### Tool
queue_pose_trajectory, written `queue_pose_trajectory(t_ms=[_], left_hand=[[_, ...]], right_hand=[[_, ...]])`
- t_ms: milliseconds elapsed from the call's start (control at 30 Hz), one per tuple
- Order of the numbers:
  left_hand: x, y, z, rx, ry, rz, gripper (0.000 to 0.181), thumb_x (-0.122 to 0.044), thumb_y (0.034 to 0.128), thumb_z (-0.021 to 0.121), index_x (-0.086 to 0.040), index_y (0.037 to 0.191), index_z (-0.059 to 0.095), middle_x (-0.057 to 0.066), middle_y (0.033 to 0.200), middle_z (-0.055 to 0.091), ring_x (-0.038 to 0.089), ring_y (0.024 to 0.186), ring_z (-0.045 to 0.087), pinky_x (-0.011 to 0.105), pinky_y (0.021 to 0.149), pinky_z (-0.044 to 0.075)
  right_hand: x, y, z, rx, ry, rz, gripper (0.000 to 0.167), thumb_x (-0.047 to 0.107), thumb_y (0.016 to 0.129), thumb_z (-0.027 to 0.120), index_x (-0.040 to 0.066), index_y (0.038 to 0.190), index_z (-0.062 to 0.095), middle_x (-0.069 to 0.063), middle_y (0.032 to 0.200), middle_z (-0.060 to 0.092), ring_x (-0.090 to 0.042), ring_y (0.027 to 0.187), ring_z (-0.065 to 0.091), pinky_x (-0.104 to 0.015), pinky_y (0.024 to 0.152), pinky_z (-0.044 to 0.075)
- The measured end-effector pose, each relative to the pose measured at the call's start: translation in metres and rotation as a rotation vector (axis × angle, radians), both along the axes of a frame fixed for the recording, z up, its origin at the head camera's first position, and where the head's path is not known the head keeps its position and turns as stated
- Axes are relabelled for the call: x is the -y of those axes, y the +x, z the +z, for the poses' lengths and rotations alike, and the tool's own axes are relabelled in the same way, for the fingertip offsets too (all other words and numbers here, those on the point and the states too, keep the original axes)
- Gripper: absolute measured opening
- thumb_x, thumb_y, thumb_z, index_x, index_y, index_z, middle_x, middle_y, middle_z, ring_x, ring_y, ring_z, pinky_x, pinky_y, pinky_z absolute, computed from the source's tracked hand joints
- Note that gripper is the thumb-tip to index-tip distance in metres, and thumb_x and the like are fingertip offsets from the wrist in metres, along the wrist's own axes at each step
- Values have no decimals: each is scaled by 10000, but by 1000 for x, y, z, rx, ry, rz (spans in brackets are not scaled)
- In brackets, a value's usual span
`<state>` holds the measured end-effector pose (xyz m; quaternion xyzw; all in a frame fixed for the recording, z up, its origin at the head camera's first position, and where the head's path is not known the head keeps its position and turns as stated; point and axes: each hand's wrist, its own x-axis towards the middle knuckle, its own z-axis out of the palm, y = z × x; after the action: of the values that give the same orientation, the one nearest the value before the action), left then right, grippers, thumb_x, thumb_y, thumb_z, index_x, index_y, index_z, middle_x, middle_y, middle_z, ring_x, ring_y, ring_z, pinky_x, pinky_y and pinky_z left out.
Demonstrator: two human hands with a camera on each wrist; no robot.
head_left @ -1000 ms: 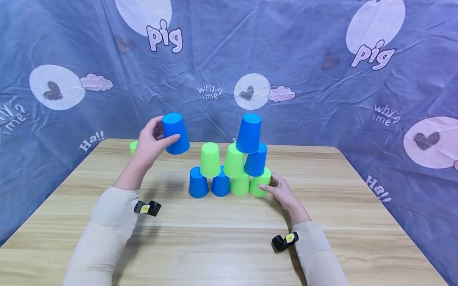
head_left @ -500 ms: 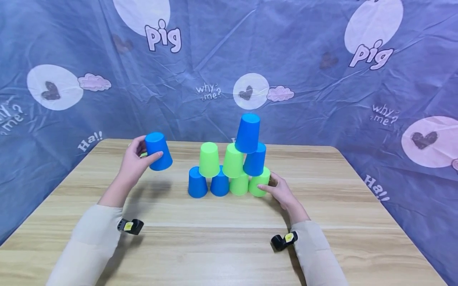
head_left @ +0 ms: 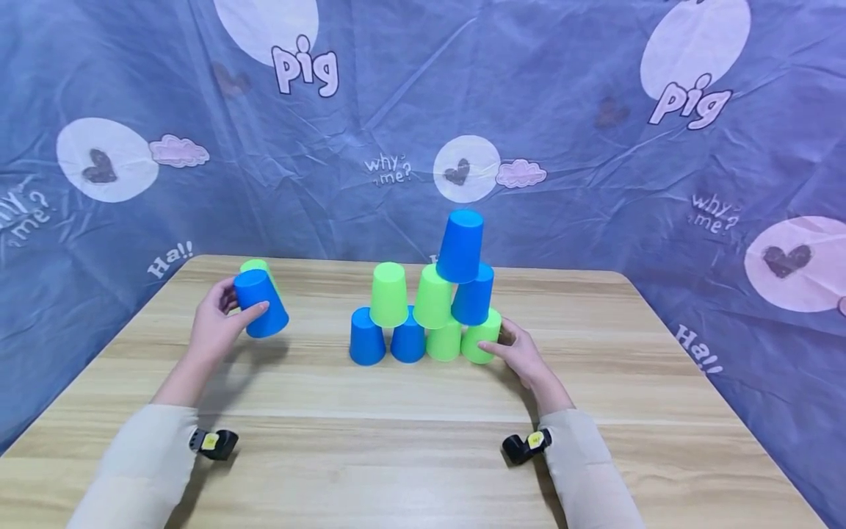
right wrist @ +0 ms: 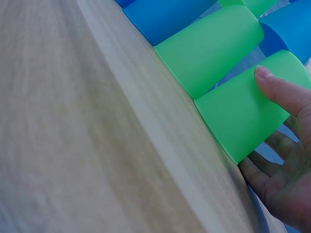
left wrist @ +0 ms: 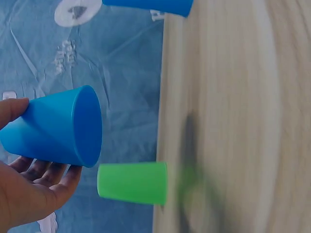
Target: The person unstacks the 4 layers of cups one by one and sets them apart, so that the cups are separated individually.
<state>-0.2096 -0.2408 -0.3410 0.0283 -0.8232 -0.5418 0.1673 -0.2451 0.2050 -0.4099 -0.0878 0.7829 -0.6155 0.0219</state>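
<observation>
Head view: left hand (head_left: 214, 319) grips a blue cup (head_left: 259, 312), mouth down, tilted, above the counter (head_left: 370, 455), near a lone green cup (head_left: 254, 264). Right hand (head_left: 522, 356) holds the bottom-right green cup (head_left: 479, 338) of the cup stack (head_left: 433, 297), on the counter.

In the head view the held blue cup (head_left: 261, 294) partly hides a green cup (head_left: 256, 264), the left wrist view crops another blue cup (left wrist: 153, 5), and the right wrist view crops the right hand (right wrist: 289, 177).
</observation>
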Motion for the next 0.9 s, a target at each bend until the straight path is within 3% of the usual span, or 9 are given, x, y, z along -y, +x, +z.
queue_pose_trajectory(t_ms=[67, 200, 333, 433, 667, 900], left_hand=[[9, -5, -10, 9, 8, 55, 654, -298, 772, 640, -42, 1288, 329, 201, 1216, 395, 308, 1099, 378, 426, 927, 311], [31, -17, -27, 22, 27, 96, 697, -324, 753, 655, -61, 1302, 315, 201, 1250, 369, 319, 1127, 355, 446, 936, 296], [65, -39, -60, 14, 45, 109, 789, -446, 713, 647, -124, 1332, 280, 178, 1293, 338, 292, 1156, 337, 435, 946, 290], [84, -50, -75, 35, 40, 137, 874, -529, 680, 628, -150, 1357, 225, 157, 1321, 311, 279, 1175, 319, 428, 952, 284], [106, -58, -79, 74, 41, 210, 914, -522, 690, 623, -105, 1369, 177, 171, 1324, 296, 298, 1175, 308, 432, 953, 278], [116, -57, -84, 105, 75, 262, 893, -488, 706, 626, -102, 1370, 168, 165, 1352, 256, 294, 1208, 269, 424, 968, 257]], right_hand=[[0, 0, 1, 0, -5, 0, 639, 193, 719, 694, 71, 1274, 403, -136, 1227, 453, -267, 1120, 400, -414, 950, 281], [0, -1, 1, -2, -16, 3, 630, 180, 721, 692, 66, 1270, 405, -139, 1216, 462, -263, 1112, 408, -405, 950, 283], [0, -1, 0, -3, -17, 2, 630, 185, 719, 696, 69, 1268, 410, -135, 1208, 470, -260, 1101, 419, -403, 944, 292], [0, -1, -1, -3, -22, 0, 635, 188, 716, 697, 71, 1269, 408, -133, 1211, 469, -260, 1103, 417, -406, 945, 289], [0, -2, 0, -2, -29, -8, 639, 185, 714, 698, 82, 1273, 407, -126, 1224, 458, -256, 1121, 399, -415, 957, 268], [0, -1, -1, -6, -22, -6, 642, 188, 706, 705, 82, 1268, 414, -125, 1222, 461, -260, 1118, 403, -418, 952, 275]])
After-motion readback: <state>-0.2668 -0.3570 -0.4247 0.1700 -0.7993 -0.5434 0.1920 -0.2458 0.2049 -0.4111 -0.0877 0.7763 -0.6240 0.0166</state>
